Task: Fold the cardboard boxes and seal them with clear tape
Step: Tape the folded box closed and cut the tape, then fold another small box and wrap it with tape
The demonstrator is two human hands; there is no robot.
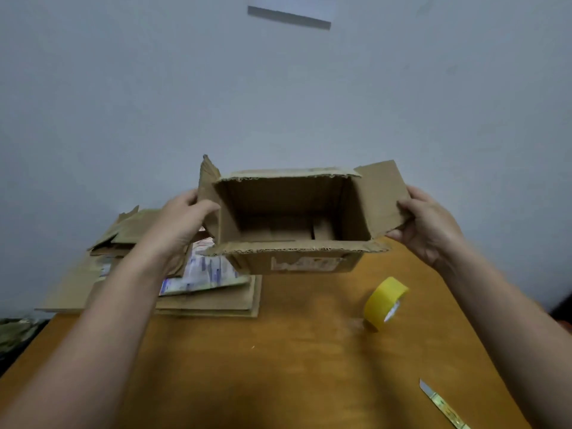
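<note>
An open cardboard box (pixel 291 212) sits in the middle of the frame, held above the desk (pixel 278 366) with its mouth facing the camera; its four flaps stand out and the inside looks empty. The left hand (pixel 182 221) grips the left flap, thumb on the inner face and fingers curled behind it; the right hand (pixel 430 224) pinches the outer edge of the right flap between thumb and fingers. A torn pale label (pixel 306 264) is stuck on the box's near wall; its print is too blurred to read.

Below and right of the box a yellow tape roll (pixel 385 301) stands on its edge on the desk, apart from both hands; a slim cutter (pixel 442 404) lies at the lower right, blade pointing up-left. At the left of the frame lies a stack of flattened cardboard (pixel 210 301); on it rests a printed sheet (pixel 201 274) with blue marks, its writing illegible. A grey wall (pixel 278 88) fills the upper half.
</note>
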